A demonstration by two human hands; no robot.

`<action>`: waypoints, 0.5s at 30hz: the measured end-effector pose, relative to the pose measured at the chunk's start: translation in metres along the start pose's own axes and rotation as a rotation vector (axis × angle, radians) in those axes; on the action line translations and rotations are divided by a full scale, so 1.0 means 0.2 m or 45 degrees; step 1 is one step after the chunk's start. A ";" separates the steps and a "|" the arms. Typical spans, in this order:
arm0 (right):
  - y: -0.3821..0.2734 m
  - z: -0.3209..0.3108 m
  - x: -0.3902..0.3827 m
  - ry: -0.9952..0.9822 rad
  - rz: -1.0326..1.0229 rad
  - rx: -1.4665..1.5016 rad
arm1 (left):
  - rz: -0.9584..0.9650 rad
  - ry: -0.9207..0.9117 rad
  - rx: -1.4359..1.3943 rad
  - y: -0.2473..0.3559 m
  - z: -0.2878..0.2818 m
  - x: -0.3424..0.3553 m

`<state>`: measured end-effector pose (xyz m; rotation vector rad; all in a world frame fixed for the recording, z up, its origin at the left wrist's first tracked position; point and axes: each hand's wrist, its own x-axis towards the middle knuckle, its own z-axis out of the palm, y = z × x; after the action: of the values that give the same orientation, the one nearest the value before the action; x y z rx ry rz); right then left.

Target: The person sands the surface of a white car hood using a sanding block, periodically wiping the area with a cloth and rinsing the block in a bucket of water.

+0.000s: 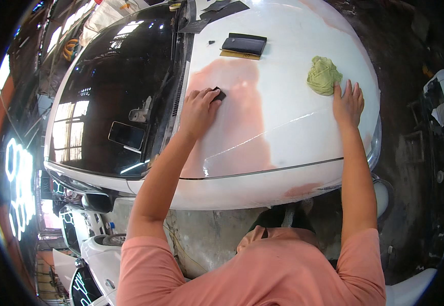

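My left hand (199,113) is closed around a small black piece of sandpaper (220,94), pressed against a pinkish patch (234,112) on the car's white hood (293,137). The fingers cover most of the piece. Over to the right, my right hand (349,103) lies on the hood with fingers stretched out. Its fingertips reach the edge of a crumpled light-green cloth (324,76); it does not grip the cloth.
A black rectangular block (244,44) lies on a yellowish piece (240,54) farther up the hood. Dark sheets (224,10) lie near the windshield (115,86), where a phone (126,134) rests. Another white car (99,255) stands at the lower left.
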<state>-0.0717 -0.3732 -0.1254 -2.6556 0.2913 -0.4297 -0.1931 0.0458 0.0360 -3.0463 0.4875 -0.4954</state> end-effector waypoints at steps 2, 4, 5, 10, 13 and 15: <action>0.02 0.00 0.01 0.015 0.022 -0.009 | -0.047 -0.031 -0.034 0.06 -0.03 -0.03; 0.04 -0.01 0.02 0.026 0.060 -0.011 | -0.019 -0.077 -0.058 0.14 -0.13 -0.31; 0.05 -0.02 0.02 0.027 0.080 -0.012 | -0.007 -0.101 -0.068 0.16 -0.15 -0.39; -0.01 -0.02 0.01 0.031 0.031 0.029 | 0.056 -0.023 -0.023 0.04 -0.08 -0.12; 0.02 0.02 0.01 0.044 -0.014 -0.001 | 0.034 0.015 -0.021 0.01 0.01 -0.01; 0.03 0.02 0.01 0.057 0.001 -0.011 | 0.028 0.006 -0.037 0.05 -0.01 -0.11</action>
<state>-0.0698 -0.3785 -0.1308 -2.6573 0.3084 -0.4895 -0.2161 0.0430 0.0302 -3.0646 0.5321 -0.4994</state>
